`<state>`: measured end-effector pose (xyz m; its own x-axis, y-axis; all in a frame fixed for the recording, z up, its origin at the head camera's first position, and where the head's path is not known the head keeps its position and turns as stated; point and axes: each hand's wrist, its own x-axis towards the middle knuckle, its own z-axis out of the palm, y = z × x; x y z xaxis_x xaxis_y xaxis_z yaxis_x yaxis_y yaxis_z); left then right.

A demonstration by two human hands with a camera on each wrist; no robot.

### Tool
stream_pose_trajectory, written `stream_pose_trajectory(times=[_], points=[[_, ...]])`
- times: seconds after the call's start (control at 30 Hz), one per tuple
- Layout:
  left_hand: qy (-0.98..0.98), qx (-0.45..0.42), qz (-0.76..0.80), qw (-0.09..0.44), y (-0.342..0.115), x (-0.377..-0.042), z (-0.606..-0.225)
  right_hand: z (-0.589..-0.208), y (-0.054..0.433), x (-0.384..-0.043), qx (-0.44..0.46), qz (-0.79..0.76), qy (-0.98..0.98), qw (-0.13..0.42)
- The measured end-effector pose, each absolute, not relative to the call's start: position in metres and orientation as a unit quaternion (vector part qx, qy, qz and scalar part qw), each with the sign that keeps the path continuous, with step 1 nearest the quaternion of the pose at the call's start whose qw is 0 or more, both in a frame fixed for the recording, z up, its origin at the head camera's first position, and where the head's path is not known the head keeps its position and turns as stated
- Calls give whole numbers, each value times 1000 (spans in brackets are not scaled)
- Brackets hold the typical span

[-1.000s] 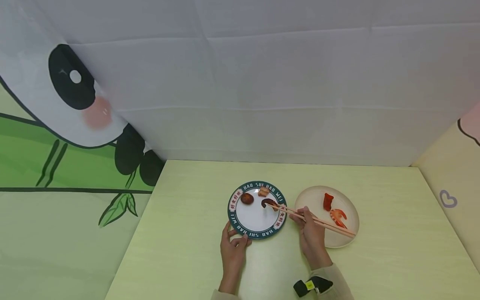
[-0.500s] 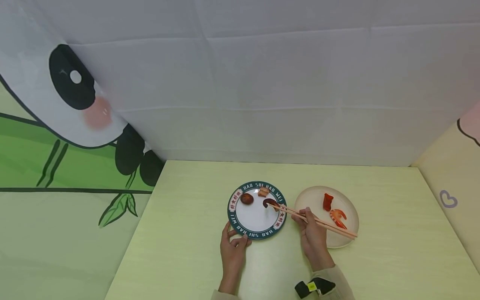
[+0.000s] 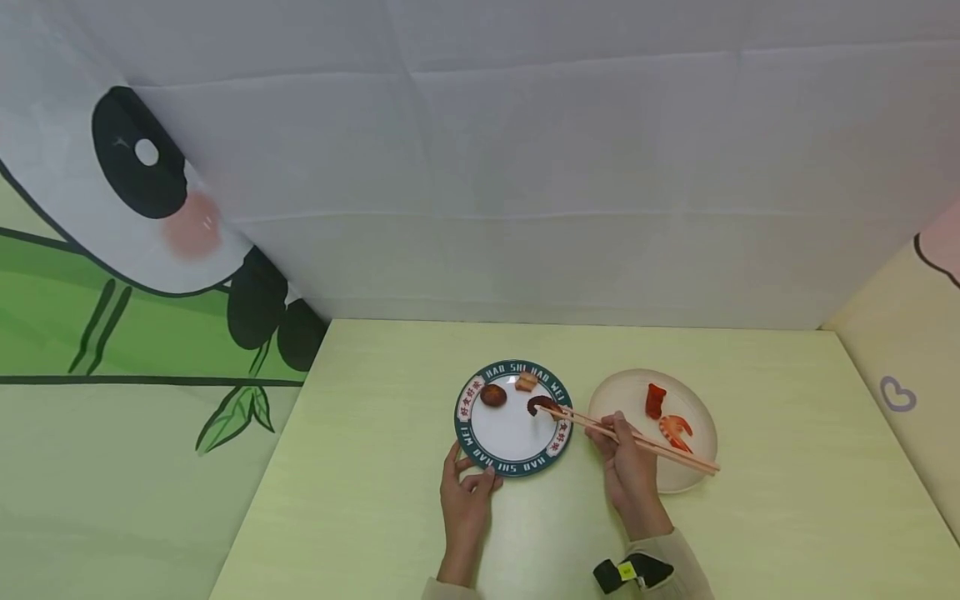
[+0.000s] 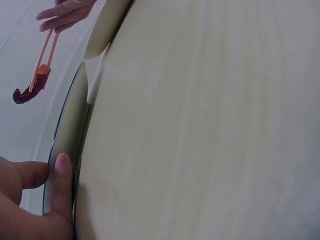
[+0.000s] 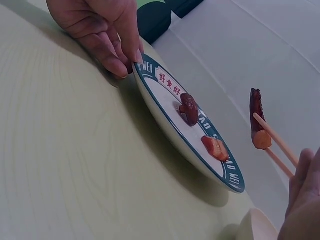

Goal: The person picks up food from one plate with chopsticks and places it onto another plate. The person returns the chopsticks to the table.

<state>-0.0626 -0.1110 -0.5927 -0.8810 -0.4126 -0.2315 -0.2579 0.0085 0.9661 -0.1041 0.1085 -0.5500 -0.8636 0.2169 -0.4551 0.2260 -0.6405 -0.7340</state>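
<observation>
My right hand point(image 3: 630, 479) holds a pair of wooden chopsticks point(image 3: 652, 444). Between their tips is a dark red octopus tentacle point(image 3: 538, 405), raised above the white plate with a teal lettered rim point(image 3: 510, 437). In the right wrist view the tentacle point(image 5: 256, 117) shows a curled dark end and an orange cut end. My left hand point(image 3: 467, 504) grips the plate's near left edge; in the left wrist view, thumb and fingers point(image 4: 62, 187) pinch it from both sides. On this plate lie a brown mushroom point(image 3: 492, 395) and a small pinkish-brown striped meat piece point(image 3: 526, 382).
A cream plate point(image 3: 618, 392) stands to the right, partly behind my right hand. It bears a red block-shaped piece point(image 3: 655, 402) and an orange shrimp point(image 3: 676, 432). The pale yellow table point(image 3: 360, 467) ends at a grey cloth backdrop point(image 3: 540, 192).
My right hand has drifted slightly to the right, carrying the chopsticks and tentacle with it. The left hand keeps its grip on the plate. The head view has shifted a little.
</observation>
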Motion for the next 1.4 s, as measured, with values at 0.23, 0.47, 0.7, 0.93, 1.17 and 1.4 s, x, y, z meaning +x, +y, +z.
stream_pose_trajectory(times=[0.23,0.47,0.7,0.93,1.17,1.4], points=[[-705,245,-664,53,-110,-63,-593,-550,111,-105,256,-859,444,1],[-709,244,-659,51,-111,-64,-594,-550,116,-105,250,-867,431,-4],[-707,238,-664,57,-111,-64,-594,-548,120,-104,259,-860,439,-5],[-709,238,-661,57,-110,-64,-594,-546,124,-103,255,-866,430,-20],[-709,240,-661,55,-110,-64,-593,-546,129,-102,232,-886,400,-31],[-711,240,-659,52,-111,-64,-594,-546,136,-100,216,-898,382,-39]])
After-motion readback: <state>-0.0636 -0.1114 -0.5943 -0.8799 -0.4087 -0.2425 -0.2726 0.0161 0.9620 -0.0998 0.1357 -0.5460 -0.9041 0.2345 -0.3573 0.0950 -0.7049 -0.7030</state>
